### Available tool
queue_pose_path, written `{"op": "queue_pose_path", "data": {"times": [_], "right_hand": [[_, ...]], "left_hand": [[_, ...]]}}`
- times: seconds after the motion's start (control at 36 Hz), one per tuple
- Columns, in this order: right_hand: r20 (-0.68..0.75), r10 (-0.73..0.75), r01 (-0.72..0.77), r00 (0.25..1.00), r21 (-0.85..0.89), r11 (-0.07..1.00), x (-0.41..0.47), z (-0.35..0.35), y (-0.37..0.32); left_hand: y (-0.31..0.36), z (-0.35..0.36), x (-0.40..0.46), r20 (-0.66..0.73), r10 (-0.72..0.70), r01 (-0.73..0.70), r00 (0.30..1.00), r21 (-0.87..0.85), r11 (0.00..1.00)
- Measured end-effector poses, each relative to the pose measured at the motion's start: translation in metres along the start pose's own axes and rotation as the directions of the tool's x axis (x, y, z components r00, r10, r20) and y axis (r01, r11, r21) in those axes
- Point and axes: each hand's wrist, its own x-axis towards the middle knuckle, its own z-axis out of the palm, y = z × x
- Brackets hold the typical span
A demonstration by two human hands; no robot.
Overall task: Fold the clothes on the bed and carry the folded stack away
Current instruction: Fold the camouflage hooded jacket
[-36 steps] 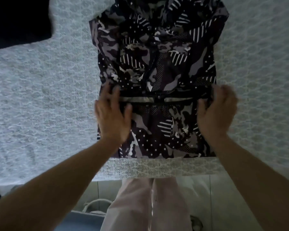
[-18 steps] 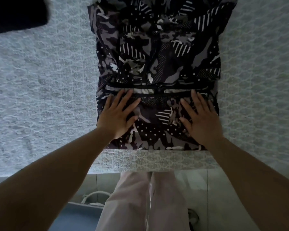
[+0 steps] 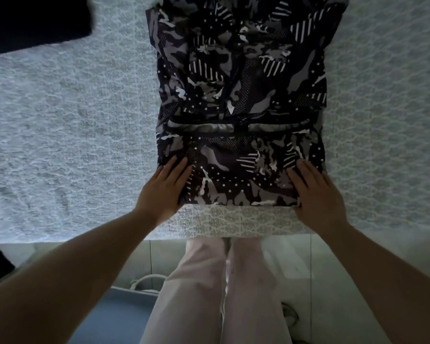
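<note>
Legs: the person's pale trousers [image 3: 219,289] stand at the near edge, seen from above, over a pale tiled floor [image 3: 291,264].
Blue object: a blue-grey shape [image 3: 114,314] sits low on the floor left of the legs, with a white curved handle or cord [image 3: 147,279] just behind it; what it is cannot be told.
Bed: a bedspread [image 3: 60,145] with a pale lace-like pattern fills the middle of the view, its near edge running just in front of the trousers.
Left hand: the left hand [image 3: 163,188] lies at the near left corner of the jacket, fingers laid out along the cloth; the thumb is hidden, so whether it grips the edge cannot be told.
Right hand: the right hand [image 3: 315,192] lies at the near right corner, fingers flat on top of the fabric, with the thumb seeming to tuck at the lower edge.
Jacket: a dark camouflage jacket [image 3: 238,95] with white dots and stripes lies flat on the bed near its front edge, running away from the person; its near part is folded up over itself, the hem showing as a dark band [image 3: 236,127] across the middle.
Far corner: a black garment [image 3: 32,18] lies on the bed at the far left, well apart from the jacket.
</note>
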Motion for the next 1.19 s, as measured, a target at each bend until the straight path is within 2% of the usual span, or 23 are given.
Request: {"op": "queue_pose_path", "data": {"times": [0.11, 0.22, 0.28, 0.33, 0.39, 0.47, 0.53, 0.58, 0.61, 0.64, 0.72, 0.81, 0.86, 0.89, 0.92, 0.97, 1.0, 1.06, 1.14, 1.19], "right_hand": [[0.096, 0.0, 0.002, 0.995, -0.02, 1.0, 0.01, -0.015, 0.003], [0.092, 0.024, -0.036, 0.995, 0.138, 0.99, 0.008, -0.035, 0.004], [0.091, 0.065, -0.076, 0.994, 0.115, 0.99, 0.006, -0.044, 0.005], [0.168, 0.111, -0.123, 0.98, 0.063, 0.99, 0.006, -0.058, 0.005], [0.32, 0.138, -0.168, 0.937, 0.069, 0.983, 0.006, -0.073, 0.006], [0.613, 0.098, -0.223, 0.784, 0.13, 0.966, 0.002, -0.094, 0.01], [0.74, 0.059, -0.299, 0.67, 0.196, 0.934, 0.002, -0.107, 0.018], [0.771, 0.049, -0.479, 0.635, 0.343, 0.808, 0.005, -0.119, 0.033], [0.762, 0.037, -0.522, 0.646, 0.405, 0.75, 0.007, -0.123, 0.04], [0.735, 0.043, -0.548, 0.677, 0.465, 0.695, 0.012, -0.128, 0.049], [0.556, 0.152, -0.552, 0.818, 0.68, 0.482, 0.029, -0.137, 0.064], [0.32, 0.329, -0.405, 0.888, 0.885, 0.231, 0.05, -0.136, 0.065], [0.201, 0.445, -0.3, 0.873, 0.94, 0.164, 0.063, -0.131, 0.058], [0.161, 0.495, -0.275, 0.854, 0.947, 0.167, 0.07, -0.128, 0.052], [0.127, 0.534, -0.264, 0.836, 0.946, 0.187, 0.078, -0.124, 0.046], [0.057, 0.59, -0.245, 0.805, 0.939, 0.243, 0.097, -0.117, 0.035], [0.02, 0.613, -0.246, 0.79, 0.926, 0.287, 0.105, -0.114, 0.031], [-0.026, 0.648, -0.298, 0.761, 0.873, 0.385, 0.121, -0.106, 0.023], [-0.065, 0.699, -0.4, 0.713, 0.78, 0.481, 0.132, -0.095, 0.014], [-0.116, 0.71, -0.408, 0.695, 0.748, 0.523, 0.134, -0.089, 0.01]], "left_hand": [[0.005, -0.019, 0.0, -0.007, -0.042, 0.041, 0.999, -0.085, 0.996], [0.009, -0.042, -0.003, 0.007, -0.137, 0.137, 0.991, -0.065, 0.988], [0.011, -0.055, -0.002, 0.093, -0.197, 0.197, 0.976, 0.008, 0.98], [0.013, -0.069, 0.0, 0.249, -0.198, 0.186, 0.948, 0.069, 0.98], [0.014, -0.082, 0.001, 0.451, -0.119, 0.136, 0.885, -0.004, 0.991], [0.013, -0.106, 0.002, 0.711, 0.0, 0.167, 0.704, -0.165, 0.972], [0.006, -0.122, 0.001, 0.817, 0.048, 0.248, 0.575, -0.23, 0.941], [-0.008, -0.134, 0.002, 0.858, 0.105, 0.41, 0.503, -0.344, 0.844], [-0.017, -0.138, 0.002, 0.849, 0.124, 0.481, 0.514, -0.405, 0.778], [-0.027, -0.142, 0.004, 0.824, 0.122, 0.536, 0.553, -0.464, 0.705], [-0.052, -0.153, 0.014, 0.712, 0.027, 0.617, 0.701, -0.625, 0.478], [-0.064, -0.156, 0.027, 0.536, -0.189, 0.569, 0.822, -0.781, 0.257], [-0.067, -0.15, 0.039, 0.403, -0.369, 0.49, 0.837, -0.853, 0.181], [-0.066, -0.145, 0.046, 0.341, -0.45, 0.459, 0.825, -0.869, 0.182], [-0.064, -0.137, 0.052, 0.272, -0.529, 0.442, 0.804, -0.868, 0.225], [-0.055, -0.121, 0.062, 0.09, -0.666, 0.515, 0.74, -0.713, 0.476], [-0.052, -0.111, 0.066, -0.005, -0.702, 0.547, 0.712, -0.622, 0.56], [-0.045, -0.095, 0.077, -0.043, -0.764, 0.568, 0.644, -0.643, 0.515], [-0.04, -0.077, 0.091, 0.041, -0.804, 0.601, 0.593, -0.688, 0.408], [-0.04, -0.075, 0.096, 0.058, -0.837, 0.585, 0.544, -0.741, 0.329]]}}
